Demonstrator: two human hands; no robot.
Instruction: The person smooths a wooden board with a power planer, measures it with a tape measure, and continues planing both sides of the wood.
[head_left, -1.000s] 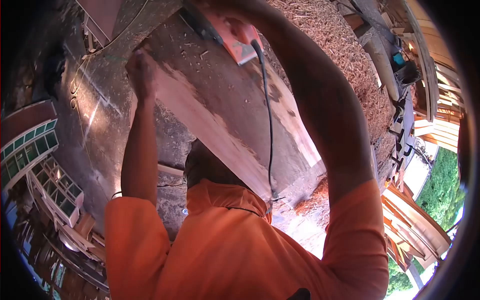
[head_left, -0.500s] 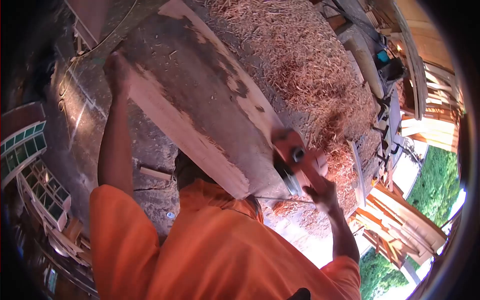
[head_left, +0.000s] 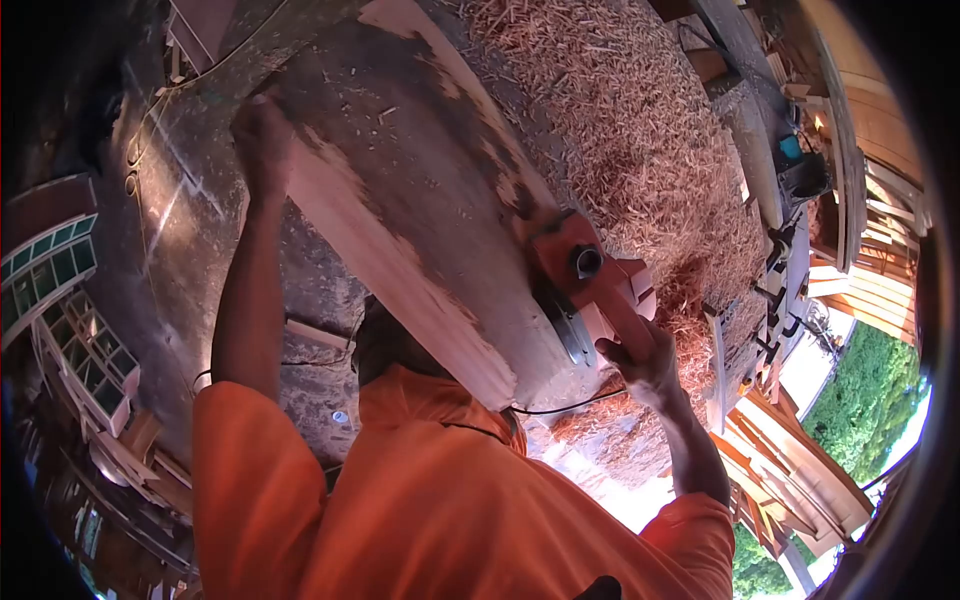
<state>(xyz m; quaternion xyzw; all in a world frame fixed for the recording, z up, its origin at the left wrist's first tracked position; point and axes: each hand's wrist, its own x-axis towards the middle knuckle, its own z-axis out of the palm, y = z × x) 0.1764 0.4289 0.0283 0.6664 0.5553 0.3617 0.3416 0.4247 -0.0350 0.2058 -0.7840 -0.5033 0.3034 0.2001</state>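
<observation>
A wide wooden board point(head_left: 430, 215) stretches away from my body. Its two long edges are pale and freshly planed, while a dark, rough strip runs down the middle. My left hand point(head_left: 262, 148) is closed around the board's far left corner, its fingertips mostly hidden. On the right long edge, towards the near end, sits a red electric hand planer point(head_left: 568, 250). My right hand point(head_left: 648, 368) grips the planer's rear handle. A black cord point(head_left: 572, 408) trails from behind the planer towards my waist.
Reddish wood shavings point(head_left: 650, 150) lie heaped right of the board. Stacked planks point(head_left: 795, 470) and clamps point(head_left: 775, 290) stand farther right. A wood offcut point(head_left: 318, 335) lies on the floor left of the board. Framed panels with panes point(head_left: 88, 355) lean at the far left.
The planer has moved forward along the board's right edge, away from my body. My left hand keeps hold of the same corner. The whole view has shifted slightly.
</observation>
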